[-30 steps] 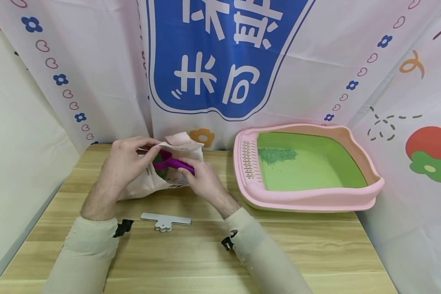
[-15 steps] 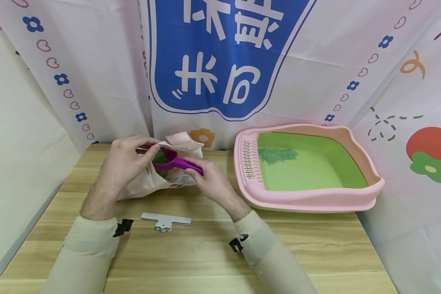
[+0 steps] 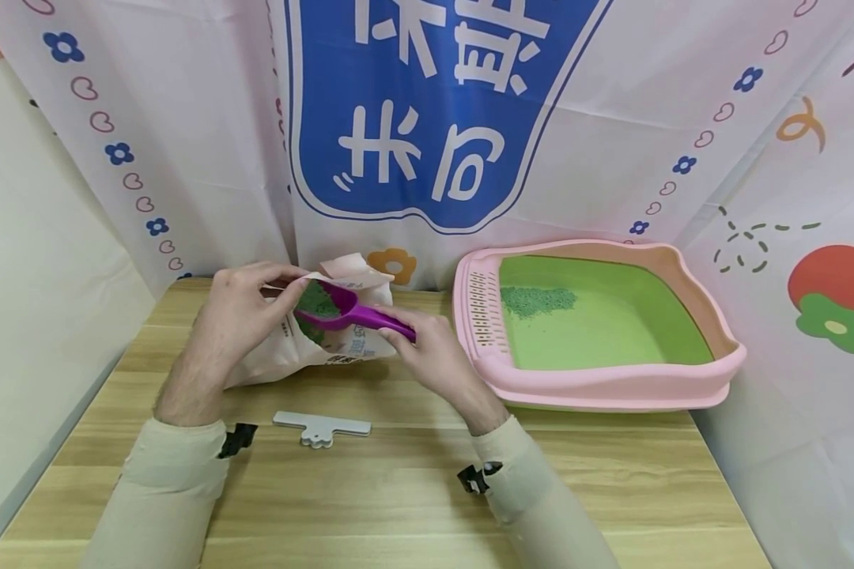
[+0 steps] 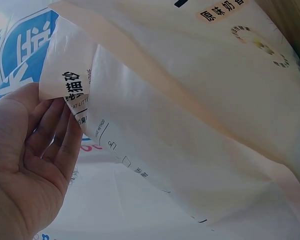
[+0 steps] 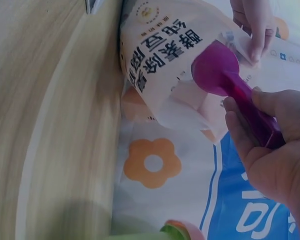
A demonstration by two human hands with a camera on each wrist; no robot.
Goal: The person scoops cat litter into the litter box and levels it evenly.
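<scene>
Table (image 3: 370, 498) could get messy, I think. The bag (image 3: 273, 359) may flop if the left hand (image 3: 242, 308), pinching its edge, lets go. The purple scoop (image 3: 353, 314), at the bag's mouth, gripped by the right hand (image 3: 432, 348), may spill green bits (image 3: 318, 300) if it tips. Since before, it's come further out.

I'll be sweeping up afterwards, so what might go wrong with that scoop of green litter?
The open purple scoop holds green litter; if the right hand tips it, some could spill on the wooden table between the cat litter bag and litter box. The left hand pinches the bag's edge; if that slips, the loose mouth might flop against the scoop.
</scene>
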